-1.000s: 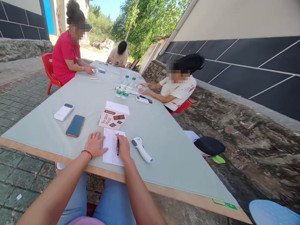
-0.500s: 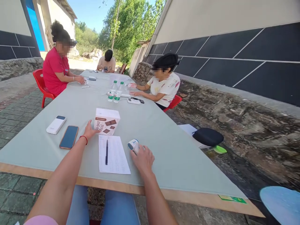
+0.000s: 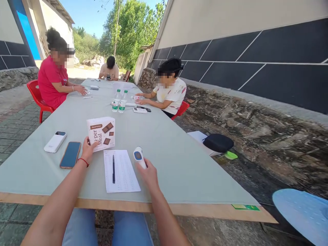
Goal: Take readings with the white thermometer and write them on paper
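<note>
My left hand [image 3: 89,149] grips the lower left corner of a white box [image 3: 106,133] printed with chocolate squares and the words "Super Meal". The box is slightly tilted. In my right hand [image 3: 150,172] is a white infrared thermometer [image 3: 139,157] with a small dark screen, its handle wrapped by my fingers. Between my hands lies a printed sheet of paper [image 3: 125,172], with a black pen [image 3: 113,169] across it. Left of the box, a smartphone [image 3: 70,154] and a white power bank [image 3: 55,141] rest on the table.
Two water bottles [image 3: 119,101] stand beyond the box on the covered table [image 3: 159,177]. A power bank and a dark phone [image 3: 144,108] lie right of them. Three other people sit around the table. A black case [image 3: 218,142] sits off the right edge.
My left hand has closed on the box, tilted it and shifted it left. My right hand has lifted the thermometer from the table, its screen now showing.
</note>
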Available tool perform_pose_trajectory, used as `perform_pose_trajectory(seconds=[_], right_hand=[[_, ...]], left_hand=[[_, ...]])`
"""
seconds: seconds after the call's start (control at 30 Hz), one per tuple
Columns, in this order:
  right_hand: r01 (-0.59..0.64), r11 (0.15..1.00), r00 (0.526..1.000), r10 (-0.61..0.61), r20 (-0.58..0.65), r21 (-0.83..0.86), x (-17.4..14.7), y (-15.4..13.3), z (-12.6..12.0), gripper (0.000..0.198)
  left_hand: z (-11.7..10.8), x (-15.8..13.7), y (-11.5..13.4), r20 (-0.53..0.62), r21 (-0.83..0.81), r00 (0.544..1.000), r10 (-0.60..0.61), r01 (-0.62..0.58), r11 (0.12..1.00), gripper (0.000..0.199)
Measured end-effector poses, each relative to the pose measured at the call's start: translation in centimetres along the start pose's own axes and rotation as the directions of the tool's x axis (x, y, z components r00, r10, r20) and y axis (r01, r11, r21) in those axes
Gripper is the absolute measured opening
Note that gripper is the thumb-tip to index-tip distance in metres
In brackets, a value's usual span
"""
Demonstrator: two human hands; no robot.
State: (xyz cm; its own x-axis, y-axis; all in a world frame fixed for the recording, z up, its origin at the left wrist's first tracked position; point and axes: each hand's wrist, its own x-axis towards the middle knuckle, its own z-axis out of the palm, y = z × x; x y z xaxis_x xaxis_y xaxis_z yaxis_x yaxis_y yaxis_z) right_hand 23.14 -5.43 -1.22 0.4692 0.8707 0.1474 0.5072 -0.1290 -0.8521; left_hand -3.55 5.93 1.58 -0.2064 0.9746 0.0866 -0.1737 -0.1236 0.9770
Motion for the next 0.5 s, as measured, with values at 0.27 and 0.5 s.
perform_pose_trajectory(seconds=[0.27, 0.5], right_hand=[[-0.116, 0.783, 0.974, -0.031, 0.225, 0.611, -4.7, -8.8, 2.8, 0.026], [-0.161, 0.732, 0.941, -0.088, 0.326, 0.662, -6.1, -12.0, 6.0, 0.023]], left_hand=[[-3.6, -4.2, 0.2, 0.034, 0.144, 0.996, 0.083, -0.087, 0.986, 0.054], [-3.4, -4.5, -0.1, 0.056, 0.413, 0.976, 0.211, -0.216, 0.885, 0.050]])
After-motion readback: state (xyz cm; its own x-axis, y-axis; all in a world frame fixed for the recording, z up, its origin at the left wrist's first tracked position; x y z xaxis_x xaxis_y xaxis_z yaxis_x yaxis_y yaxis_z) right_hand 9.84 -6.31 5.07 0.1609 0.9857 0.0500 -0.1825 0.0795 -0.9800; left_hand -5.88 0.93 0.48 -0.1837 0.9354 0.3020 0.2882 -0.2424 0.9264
